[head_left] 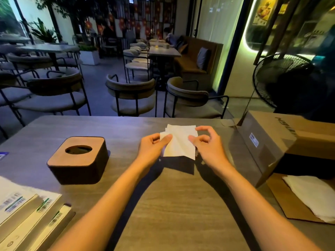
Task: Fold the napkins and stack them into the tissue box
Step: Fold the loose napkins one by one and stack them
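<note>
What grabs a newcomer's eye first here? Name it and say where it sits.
The white napkin held above the middle of the wooden table, pinched by the left hand and right hand. Then the dark tissue box with its oval-holed wooden lid, standing to the left, and the cardboard box at the right edge.

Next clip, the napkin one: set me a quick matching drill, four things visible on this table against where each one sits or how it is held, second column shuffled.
Things:
1. napkin
2. tissue box
3. cardboard box
4. spare napkins

Places or states:
a. lying on a cardboard flap at the table's right edge
b. held above the table between the left hand and the right hand
c. standing on the table left of the hands, oval opening on top
d. lying on its side at the right, label facing the hands

Pairs: 1-b, 2-c, 3-d, 4-a
</note>
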Demonstrator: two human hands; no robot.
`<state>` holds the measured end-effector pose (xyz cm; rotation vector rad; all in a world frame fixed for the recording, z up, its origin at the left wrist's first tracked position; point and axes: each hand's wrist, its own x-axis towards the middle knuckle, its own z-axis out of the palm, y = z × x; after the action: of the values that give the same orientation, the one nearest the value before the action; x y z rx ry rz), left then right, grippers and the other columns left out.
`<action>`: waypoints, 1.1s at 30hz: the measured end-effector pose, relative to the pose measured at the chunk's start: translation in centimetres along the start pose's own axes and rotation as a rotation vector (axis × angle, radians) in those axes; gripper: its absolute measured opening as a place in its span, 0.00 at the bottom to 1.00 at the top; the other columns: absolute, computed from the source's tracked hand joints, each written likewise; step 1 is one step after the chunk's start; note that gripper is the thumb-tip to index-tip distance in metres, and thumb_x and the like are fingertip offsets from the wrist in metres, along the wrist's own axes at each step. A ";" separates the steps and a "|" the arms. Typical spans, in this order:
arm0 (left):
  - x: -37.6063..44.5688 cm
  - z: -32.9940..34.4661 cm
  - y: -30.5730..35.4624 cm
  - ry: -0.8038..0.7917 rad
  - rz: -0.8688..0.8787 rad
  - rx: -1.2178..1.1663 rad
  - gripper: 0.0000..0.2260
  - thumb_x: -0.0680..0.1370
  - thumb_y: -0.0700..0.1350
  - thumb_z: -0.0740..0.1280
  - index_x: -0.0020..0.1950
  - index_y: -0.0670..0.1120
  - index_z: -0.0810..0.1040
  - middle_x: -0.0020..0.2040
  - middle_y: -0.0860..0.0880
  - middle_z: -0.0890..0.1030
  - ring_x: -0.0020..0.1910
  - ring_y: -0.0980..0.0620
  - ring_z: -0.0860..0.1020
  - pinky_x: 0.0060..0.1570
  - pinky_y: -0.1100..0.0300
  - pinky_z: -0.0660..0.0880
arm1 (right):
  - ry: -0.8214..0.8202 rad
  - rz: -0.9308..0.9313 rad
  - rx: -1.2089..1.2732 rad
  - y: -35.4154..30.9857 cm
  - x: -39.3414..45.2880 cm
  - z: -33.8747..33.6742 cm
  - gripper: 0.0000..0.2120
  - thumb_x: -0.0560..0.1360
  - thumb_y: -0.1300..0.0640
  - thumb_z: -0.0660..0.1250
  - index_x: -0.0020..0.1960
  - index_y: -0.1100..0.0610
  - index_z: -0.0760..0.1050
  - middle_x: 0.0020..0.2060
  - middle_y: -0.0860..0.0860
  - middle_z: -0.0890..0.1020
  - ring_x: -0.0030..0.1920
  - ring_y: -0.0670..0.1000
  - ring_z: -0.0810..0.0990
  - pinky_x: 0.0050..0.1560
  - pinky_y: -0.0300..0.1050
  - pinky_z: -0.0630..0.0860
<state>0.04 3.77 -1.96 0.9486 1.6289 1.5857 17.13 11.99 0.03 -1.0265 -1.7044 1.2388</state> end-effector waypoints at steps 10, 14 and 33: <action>8.5 2.7 -2.0 0.138 0.112 0.417 0.12 0.77 0.53 0.70 0.58 0.50 0.79 0.42 0.54 0.79 0.45 0.55 0.78 0.43 0.59 0.76 | 0.102 -0.091 -0.171 4.3 9.5 -0.8 0.09 0.80 0.53 0.70 0.58 0.50 0.75 0.44 0.52 0.83 0.47 0.52 0.83 0.45 0.48 0.79; 9.0 2.6 -3.2 0.126 0.088 0.463 0.19 0.76 0.54 0.72 0.65 0.53 0.74 0.41 0.52 0.81 0.46 0.51 0.81 0.51 0.44 0.80 | 0.117 -0.098 -0.243 6.2 10.9 0.0 0.08 0.78 0.52 0.72 0.56 0.49 0.76 0.40 0.50 0.83 0.42 0.49 0.81 0.42 0.46 0.78; 9.6 3.7 -6.1 -0.315 0.376 1.237 0.25 0.85 0.56 0.43 0.82 0.52 0.48 0.82 0.53 0.49 0.80 0.54 0.46 0.77 0.54 0.47 | -0.328 -0.132 -0.969 8.1 8.4 2.5 0.27 0.87 0.48 0.44 0.84 0.54 0.47 0.84 0.50 0.50 0.83 0.49 0.46 0.82 0.51 0.45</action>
<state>-2.05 13.86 -7.97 2.0676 2.2291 0.3824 13.04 20.49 -7.28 -1.2357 -2.6825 0.4559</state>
